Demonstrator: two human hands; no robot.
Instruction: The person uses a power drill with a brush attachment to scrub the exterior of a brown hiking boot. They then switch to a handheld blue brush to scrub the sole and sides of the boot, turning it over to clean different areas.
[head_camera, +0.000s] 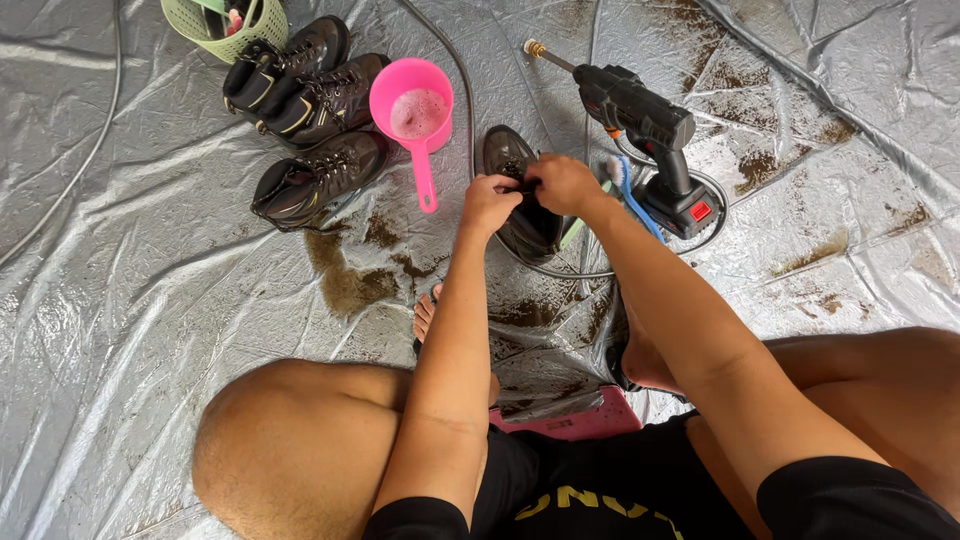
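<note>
Covering everything, a wet grey tarp (150, 330) (mud-streaked) lies under the boot (520, 200).

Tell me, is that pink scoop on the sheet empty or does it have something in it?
Not empty. The pink scoop stands upright on the grey sheet, and pale foamy liquid covers its bottom. How deep the liquid is cannot be told.

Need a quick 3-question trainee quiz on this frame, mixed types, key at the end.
1. True or false: both hands, left hand and right hand, are on the dark boot.
2. What does the pink scoop hold? A) foamy water B) sand C) nothing
3. How many other boots lie beside the scoop?

Key: 1 true. 2 A. 3 three.
</note>
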